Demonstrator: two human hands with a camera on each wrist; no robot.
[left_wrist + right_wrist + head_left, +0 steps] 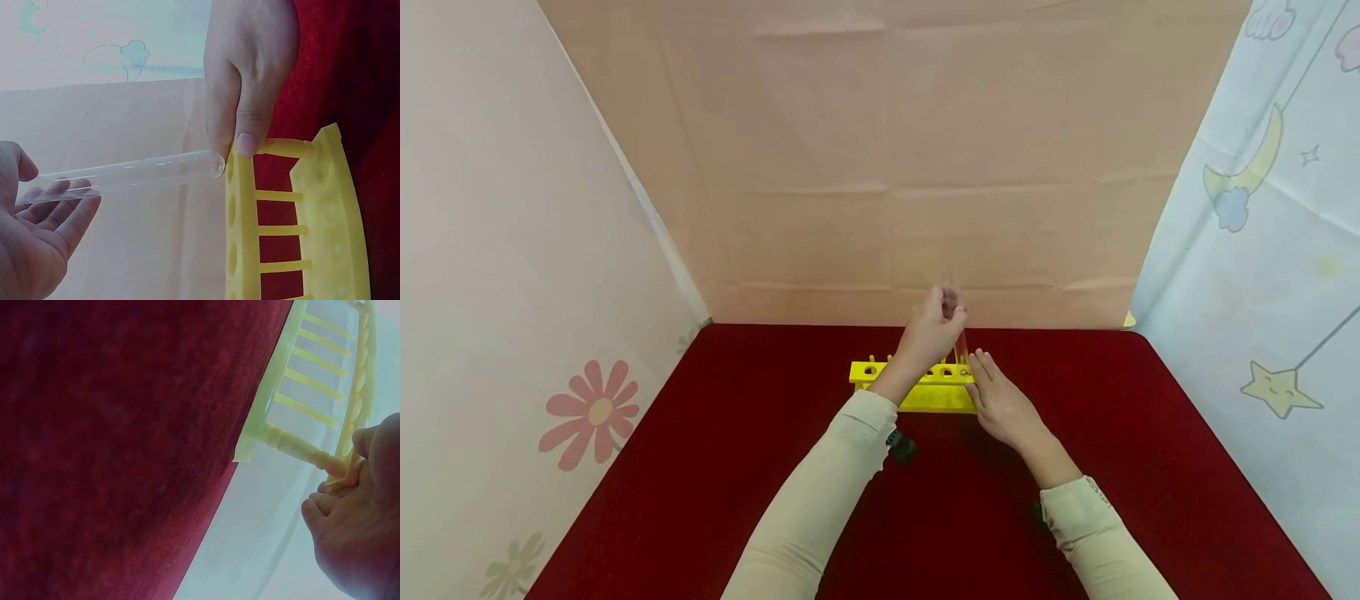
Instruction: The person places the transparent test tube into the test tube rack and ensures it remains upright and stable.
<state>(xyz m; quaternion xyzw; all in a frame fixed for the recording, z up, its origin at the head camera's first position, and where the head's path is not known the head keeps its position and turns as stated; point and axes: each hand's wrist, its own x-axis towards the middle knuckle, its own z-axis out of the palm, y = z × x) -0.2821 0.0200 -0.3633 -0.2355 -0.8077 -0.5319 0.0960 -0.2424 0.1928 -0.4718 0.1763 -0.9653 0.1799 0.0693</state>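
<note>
A clear glass test tube [156, 169] is pinched near its upper end between the thumb and fingers of my left hand [931, 329]. Its rounded bottom sits right at the end hole of a yellow test tube rack [936, 398]; I cannot tell if it is inside the hole. With thumb and fingers on opposite sides, my right hand [1006, 408] holds the rack's right end by the top bar, as the right wrist view shows too. The rack stands upright, and its visible other holes hold no tubes. My left forearm covers part of it.
A dark red cloth [955, 517] covers the table under the rack. Behind it hangs a plain tan sheet [887, 167]. Patterned pale sheets close off the left [490, 250] and right [1285, 275] sides.
</note>
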